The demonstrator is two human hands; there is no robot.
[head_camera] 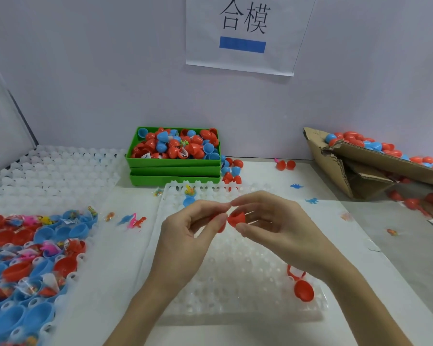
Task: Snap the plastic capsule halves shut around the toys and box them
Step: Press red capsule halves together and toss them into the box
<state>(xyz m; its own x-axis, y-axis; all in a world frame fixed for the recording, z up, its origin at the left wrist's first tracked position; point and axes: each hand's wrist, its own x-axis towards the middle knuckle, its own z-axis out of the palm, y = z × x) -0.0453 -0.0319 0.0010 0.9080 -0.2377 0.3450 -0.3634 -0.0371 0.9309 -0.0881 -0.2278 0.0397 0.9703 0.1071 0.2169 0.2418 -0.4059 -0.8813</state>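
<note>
1. The tabletop (273,176) carries everything: a white dimpled tray (235,283) in the middle, a second white tray (55,171) at far left, and a filled tray (23,258) of blue and red halves with bagged toys at near left.
2. A cardboard box (375,168) lies tipped at far right, holding closed red and blue capsules; this looks like where finished ones go.
3. Stacked green bins (175,166) stand against the wall, the top one heaped with loose halves.
4. The left hand (188,231) and right hand (275,221) meet above the middle tray. The step in hand appears to be closing one capsule.
5. The red capsule half (236,218) sits between the right hand's thumb and forefinger, clamped by those fingers (245,198), its open side seemingly turned toward the left hand. The left hand's fingers (210,206) curl around another red piece (221,227), mostly hidden, so I cannot tell its shape or whether a toy is inside.
6. The two pieces are just beside each other, not visibly joined. Next, I judge, the rims need lining up squarely, then a firm push together until they snap, then a carry to the box.
7. A spare red half (303,290) lies at the middle tray's near right corner; small toy dinosaurs (135,221) are scattered between the trays.
</note>
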